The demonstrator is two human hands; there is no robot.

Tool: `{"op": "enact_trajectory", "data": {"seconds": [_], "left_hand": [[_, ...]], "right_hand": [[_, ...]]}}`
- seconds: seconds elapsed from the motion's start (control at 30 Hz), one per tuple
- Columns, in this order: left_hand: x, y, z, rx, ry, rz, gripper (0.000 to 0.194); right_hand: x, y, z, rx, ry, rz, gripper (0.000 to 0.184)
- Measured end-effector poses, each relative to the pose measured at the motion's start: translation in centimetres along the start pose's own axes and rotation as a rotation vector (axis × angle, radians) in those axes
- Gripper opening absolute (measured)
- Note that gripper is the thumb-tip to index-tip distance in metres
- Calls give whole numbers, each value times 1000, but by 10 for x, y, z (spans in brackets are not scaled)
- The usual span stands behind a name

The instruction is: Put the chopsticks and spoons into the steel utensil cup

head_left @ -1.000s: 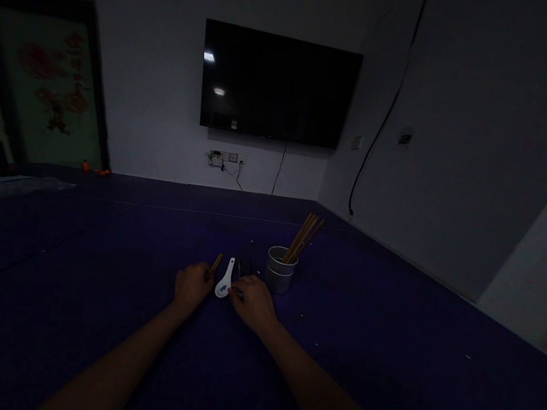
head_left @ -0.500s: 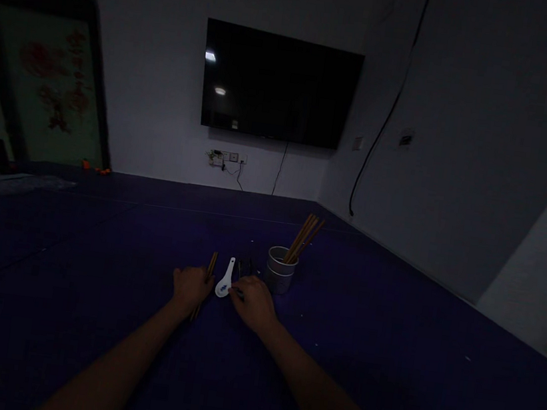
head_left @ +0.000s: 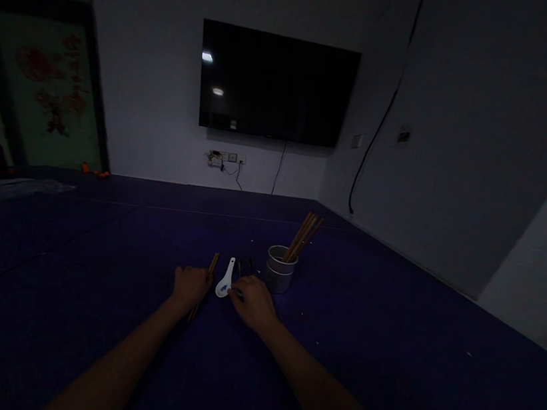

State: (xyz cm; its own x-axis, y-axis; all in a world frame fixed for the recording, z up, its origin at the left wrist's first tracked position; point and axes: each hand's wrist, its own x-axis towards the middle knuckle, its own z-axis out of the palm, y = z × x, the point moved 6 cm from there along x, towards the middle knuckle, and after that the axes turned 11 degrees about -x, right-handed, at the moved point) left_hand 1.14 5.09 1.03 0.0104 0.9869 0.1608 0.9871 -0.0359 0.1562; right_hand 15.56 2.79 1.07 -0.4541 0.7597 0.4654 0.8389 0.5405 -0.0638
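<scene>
Swung round since a second ago, the loose chopsticks (head_left: 214,263) now show their near ends beside our left wrist as well as their far ends. They slant on or just over the purple surface (head_left: 385,354), left of the white spoon (head_left: 224,286), whose handle points far. Just right of the spoon we see slim dark utensils (head_left: 239,268), then the metal cup (head_left: 279,276) with more chopsticks leaning right. Well beyond, a television (head_left: 276,84) hangs on the far wall. We judge the chopsticks could roll out of line if our palm lifts unevenly, and our right thumb could nudge the spoon askew. As for our hands, the left hand (head_left: 192,285) curls over the loose chopsticks, its grip hidden; the right hand (head_left: 255,302) bends over the dark utensils, thumb by the spoon's bowl, and we cannot tell whether it pinches anything
</scene>
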Motion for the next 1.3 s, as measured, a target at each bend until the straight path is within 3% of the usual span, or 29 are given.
{"op": "enact_trajectory", "data": {"seconds": [0.7, 1.1, 1.3], "left_hand": [[1, 0, -2, 26, -37, -27, 43], [3, -3, -2, 9, 29, -5, 41], [3, -6, -2, -12, -45, -15, 38]], "right_hand": [[0, -1, 2, -1, -46, -2, 25], [-2, -3, -2, 11, -22, 0, 24], [0, -3, 2, -3, -32, -24, 23]]}}
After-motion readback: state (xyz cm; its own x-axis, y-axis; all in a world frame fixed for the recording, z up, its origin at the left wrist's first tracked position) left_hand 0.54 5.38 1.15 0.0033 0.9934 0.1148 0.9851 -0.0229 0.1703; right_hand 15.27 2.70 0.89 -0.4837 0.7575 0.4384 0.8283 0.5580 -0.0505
